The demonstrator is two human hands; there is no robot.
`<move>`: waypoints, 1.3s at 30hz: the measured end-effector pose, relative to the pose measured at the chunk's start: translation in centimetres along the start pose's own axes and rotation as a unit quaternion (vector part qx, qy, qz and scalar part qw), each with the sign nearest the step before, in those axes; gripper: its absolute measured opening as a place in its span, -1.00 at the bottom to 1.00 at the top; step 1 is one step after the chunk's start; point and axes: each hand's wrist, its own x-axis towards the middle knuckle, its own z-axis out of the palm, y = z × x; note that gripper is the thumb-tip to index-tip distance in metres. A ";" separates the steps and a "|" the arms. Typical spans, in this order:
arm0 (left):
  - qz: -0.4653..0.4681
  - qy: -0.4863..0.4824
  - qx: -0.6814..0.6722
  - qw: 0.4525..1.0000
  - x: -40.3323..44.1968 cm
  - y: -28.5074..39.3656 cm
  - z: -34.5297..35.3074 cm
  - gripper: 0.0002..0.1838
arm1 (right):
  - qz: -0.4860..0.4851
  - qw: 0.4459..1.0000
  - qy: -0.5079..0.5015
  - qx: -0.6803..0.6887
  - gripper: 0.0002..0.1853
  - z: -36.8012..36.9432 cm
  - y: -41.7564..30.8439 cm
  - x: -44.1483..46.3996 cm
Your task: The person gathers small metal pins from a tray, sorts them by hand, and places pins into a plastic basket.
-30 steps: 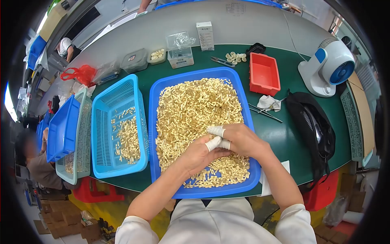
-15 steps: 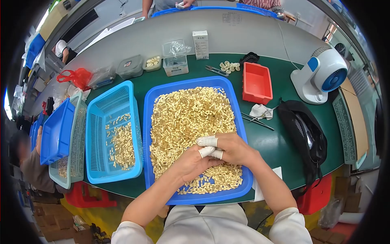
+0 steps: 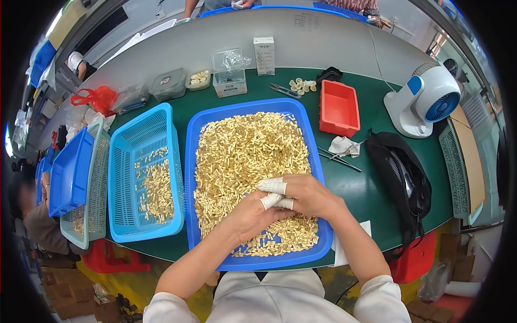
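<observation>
Small gold-coloured metal pieces (image 3: 247, 145) cover most of a blue tray (image 3: 191, 161) on the green table. Over the tray's lower right part, my left hand (image 3: 253, 215) and my right hand (image 3: 304, 195) meet, their fingertips pinched together. White finger covers are on the left thumb and on the right thumb and a finger. Whatever lies between the fingertips is too small or hidden to make out. Left of the tray, a light blue basket (image 3: 116, 177) holds a smaller heap of the same pieces (image 3: 159, 194).
A red bin (image 3: 339, 107), tweezers (image 3: 340, 160), a crumpled white cloth (image 3: 344, 146), a black bag (image 3: 401, 183) and a fan (image 3: 423, 99) are on the right. Plastic boxes (image 3: 168, 85) stand at the back. A co-worker (image 3: 46, 223) sits at far left behind stacked baskets (image 3: 72, 172).
The camera view has shifted, so the table first sits lower and then slightly further left. My hands stay together over the tray, with their fingers hardly changed.
</observation>
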 end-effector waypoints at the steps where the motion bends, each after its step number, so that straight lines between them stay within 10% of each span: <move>1: 0.003 -0.006 -0.002 1.000 0.0 0.0 0.0 -0.56 | 0.004 1.000 -0.002 0.000 -0.50 0.0 -0.1 0.0; 39: 0.024 0.049 0.012 0.998 -0.2 -0.1 1.0 -0.67 | 0.043 0.998 0.039 -0.031 -0.53 0.0 -1.0 0.3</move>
